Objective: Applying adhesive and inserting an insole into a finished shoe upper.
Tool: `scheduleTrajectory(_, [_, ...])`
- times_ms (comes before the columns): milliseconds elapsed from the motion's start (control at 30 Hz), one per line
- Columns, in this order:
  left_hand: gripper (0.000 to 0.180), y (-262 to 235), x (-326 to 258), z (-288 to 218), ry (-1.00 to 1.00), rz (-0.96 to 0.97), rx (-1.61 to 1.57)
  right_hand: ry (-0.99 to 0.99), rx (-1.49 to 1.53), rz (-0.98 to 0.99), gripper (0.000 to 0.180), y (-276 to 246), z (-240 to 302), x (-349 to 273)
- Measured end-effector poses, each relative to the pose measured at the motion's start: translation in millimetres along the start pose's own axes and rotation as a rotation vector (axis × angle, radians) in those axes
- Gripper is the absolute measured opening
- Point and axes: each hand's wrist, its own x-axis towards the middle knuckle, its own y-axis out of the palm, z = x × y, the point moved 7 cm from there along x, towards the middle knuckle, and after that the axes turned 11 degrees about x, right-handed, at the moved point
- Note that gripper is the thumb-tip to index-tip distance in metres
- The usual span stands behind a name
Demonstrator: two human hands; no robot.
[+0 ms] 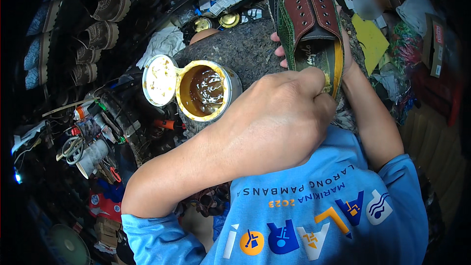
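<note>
The left hand (289, 108) is held over the opening of a shoe (314, 12) right of centre in the upper part of the frame, its fingers curled in toward the insole; whether anything is pinched between them cannot be told, as the fingertips are hidden. The shoe is gripped by the right hand (347, 51), which is wrapped around it from beneath, with fingertips seen past its left edge. Maroon, green and black are shown on the upper, and empty eyelets are lined up on the maroon part; the toe is pointed toward the top edge. Left of the hands, a tin (235, 81) of glossy amber-brown substance is set open on a dark, rough block (240, 46), its lid (161, 81) swung out at its left side. Scissors (73, 151) are seen among clutter at the left, brown shoes (100, 34) are ranged at the upper left, and a yellow sheet (369, 44) is seen at the upper right. A blue shirt (319, 167) is worn, filling the lower frame.
</note>
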Motion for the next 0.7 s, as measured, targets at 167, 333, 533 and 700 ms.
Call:
scheduleTrajectory(167, [0.014,-3.3,2.4,7.2,0.028,-0.011,-0.06,-0.056,-0.006,-0.065,0.093,-10.8,2.8,3.0])
scheduleTrajectory(333, [0.021,-8.8,12.4,13.9,0.096,0.101,-0.072,-0.108,-0.191,-0.034,0.104,-11.2,7.5,8.5])
scheduleTrajectory(533, [0.028,-11.3,27.6,12.3,0.115,0.357,0.034,-0.196,-0.137,0.002,0.085,3.0,13.7,2.1])
scheduleTrajectory(700, [0.035,-14.9,33.7,3.3,0.129,0.43,0.193,-0.216,-0.094,-0.063,0.083,2.0,13.2,3.7])
